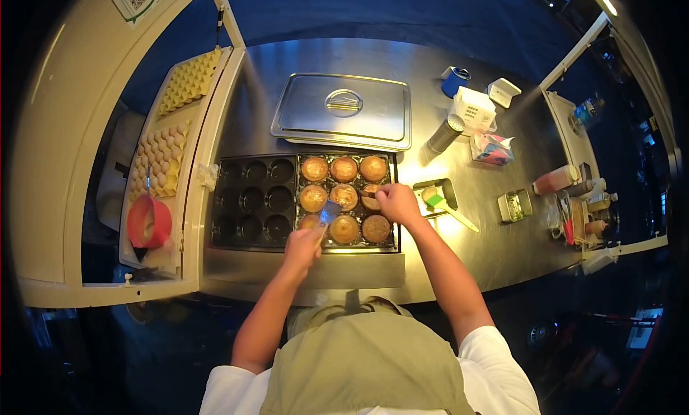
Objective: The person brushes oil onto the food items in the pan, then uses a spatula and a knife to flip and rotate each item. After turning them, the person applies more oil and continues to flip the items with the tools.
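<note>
A black pan with round moulds [250, 199] is in front of me, its right half filled with browned round cakes [344, 169]. My left hand [305, 246] is closed around the handle of a small spatula [330, 212], whose shiny blade is over the cakes in the middle. My right hand [398, 202] is closed in a pinch above the right column of cakes. A thin dark tool seems to stick out from its fingers towards a cake; its kind is not clear. Part of the lower left cake [310, 222] is hidden by the spatula and my left hand.
Behind the pan lies a lidded steel tray [341, 108]. To the right are a green-handled brush [452, 212] in a square tin, a shaker [446, 133], a tin of chopped greens [514, 206] and bottles [555, 179]. At left are eggs [159, 156] and a red pot [148, 222].
</note>
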Available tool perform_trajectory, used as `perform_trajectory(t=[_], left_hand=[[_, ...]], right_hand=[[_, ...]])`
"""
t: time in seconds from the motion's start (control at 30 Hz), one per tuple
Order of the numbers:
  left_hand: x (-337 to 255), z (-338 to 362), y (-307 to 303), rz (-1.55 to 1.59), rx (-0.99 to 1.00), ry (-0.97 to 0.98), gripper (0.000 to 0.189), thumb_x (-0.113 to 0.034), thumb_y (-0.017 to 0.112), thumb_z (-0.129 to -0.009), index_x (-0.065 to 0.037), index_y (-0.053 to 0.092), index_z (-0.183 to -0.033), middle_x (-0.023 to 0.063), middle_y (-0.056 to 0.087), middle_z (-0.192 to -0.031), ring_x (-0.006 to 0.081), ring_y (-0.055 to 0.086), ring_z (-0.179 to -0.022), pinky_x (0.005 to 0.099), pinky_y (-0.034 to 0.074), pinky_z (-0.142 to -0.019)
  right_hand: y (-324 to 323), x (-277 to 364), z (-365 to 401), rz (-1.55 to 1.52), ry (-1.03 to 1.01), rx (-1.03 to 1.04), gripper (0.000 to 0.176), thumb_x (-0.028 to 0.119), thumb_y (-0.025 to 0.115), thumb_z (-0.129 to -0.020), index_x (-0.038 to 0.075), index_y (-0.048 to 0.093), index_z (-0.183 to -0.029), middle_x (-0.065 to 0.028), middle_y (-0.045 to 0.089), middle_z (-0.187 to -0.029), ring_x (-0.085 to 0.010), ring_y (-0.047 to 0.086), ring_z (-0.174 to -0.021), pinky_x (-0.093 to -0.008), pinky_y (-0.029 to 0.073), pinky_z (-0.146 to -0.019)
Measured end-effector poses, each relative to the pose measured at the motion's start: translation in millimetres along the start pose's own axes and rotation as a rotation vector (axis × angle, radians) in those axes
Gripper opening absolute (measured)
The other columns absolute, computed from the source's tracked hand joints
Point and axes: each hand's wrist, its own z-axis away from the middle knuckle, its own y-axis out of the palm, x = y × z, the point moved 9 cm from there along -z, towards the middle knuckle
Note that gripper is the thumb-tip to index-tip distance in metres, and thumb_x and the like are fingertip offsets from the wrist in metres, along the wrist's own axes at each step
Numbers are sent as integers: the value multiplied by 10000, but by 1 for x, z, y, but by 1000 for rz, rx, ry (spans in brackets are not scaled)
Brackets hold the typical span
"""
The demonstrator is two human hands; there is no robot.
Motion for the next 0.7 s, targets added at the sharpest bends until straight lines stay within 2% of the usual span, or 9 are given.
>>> perform_trajectory(t=[0.07, 0.13, 0.27, 0.37, 0.47, 0.5, 0.57, 0.67, 0.7], left_hand=[[-1, 1, -1, 43, 15, -31, 340, -354, 661, -941, -73, 643, -750, 14, 529, -552, 94, 397, -423, 279, 254, -404], [-2, 0, -4, 20, 19, -29, 354, -357, 662, -939, -75, 634, -727, 14, 523, -546, 97, 396, -419, 280, 256, -402], [2, -14, -4, -46, 46, -77, 399, -370, 658, -937, -78, 608, -670, 12, 506, -530, 109, 409, -413, 293, 268, -400], [10, -29, 6, -58, 53, -83, 417, -387, 650, -937, -79, 604, -660, 6, 498, -523, 105, 428, -427, 294, 277, -404], [15, -40, 11, -88, -2, -30, 452, -405, 652, -930, -53, 600, -652, 57, 523, -520, 166, 445, -428, 349, 328, -423], [20, -42, 13, -91, 2, -32, 452, -405, 652, -930, -53, 600, -652, 57, 523, -520, 166, 445, -428, 349, 328, -423], [-12, -33, 11, -553, -184, 430, 332, -317, 648, -929, -4, 638, -819, 156, 587, -569, 283, 592, -471, 436, 463, -476], [-49, 20, 31, -990, -366, 629, 283, -267, 629, -904, 14, 627, -871, 256, 631, -650, 438, 674, -644, 562, 521, -646], [-52, 28, 35, -994, -365, 629, 283, -267, 629, -904, 14, 627, -871, 256, 631, -650, 438, 674, -644, 562, 521, -646]], right_hand=[[9, -38, -14, -343, 164, 86, 286, 252, 655, -902, 1, 722, -782, -44, 597, -577, -142, 496, -506, -330, 420, -487], [5, -66, 2, -809, 635, 186, 250, 222, 640, -926, 6, 736, -846, 26, 528, -568, -82, 432, -483, -271, 321, -445], [-23, -68, 18, -832, 612, 243, 212, 186, 629, -937, 13, 750, -935, 38, 490, -570, -52, 404, -484, -257, 295, -444], [-23, -56, 22, -669, 311, 62, 235, 184, 627, -951, -5, 766, -978, 46, 519, -591, -59, 439, -496, -257, 338, -456], [-35, 14, 47, -133, -138, -95, 236, 212, 665, -936, 17, 767, -1022, -147, 703, -689, -250, 653, -555, -367, 498, -557], [-41, 40, 54, -76, -42, -47, 239, 219, 668, -933, 20, 764, -1025, -191, 696, -730, -300, 679, -626, -393, 518, -600], [-34, 54, 69, -40, 26, -43, 251, 232, 668, -928, 21, 757, -1034, -240, 693, -780, -389, 697, -737, -440, 546, -671], [-13, 45, 73, -118, 80, -30, 253, 230, 660, -930, 21, 749, -1042, -248, 689, -799, -402, 698, -758, -438, 546, -677], [-6, 39, 72, -157, 25, -50, 265, 224, 644, -945, -4, 747, -1032, -200, 709, -741, -326, 706, -679, -397, 535, -639]])
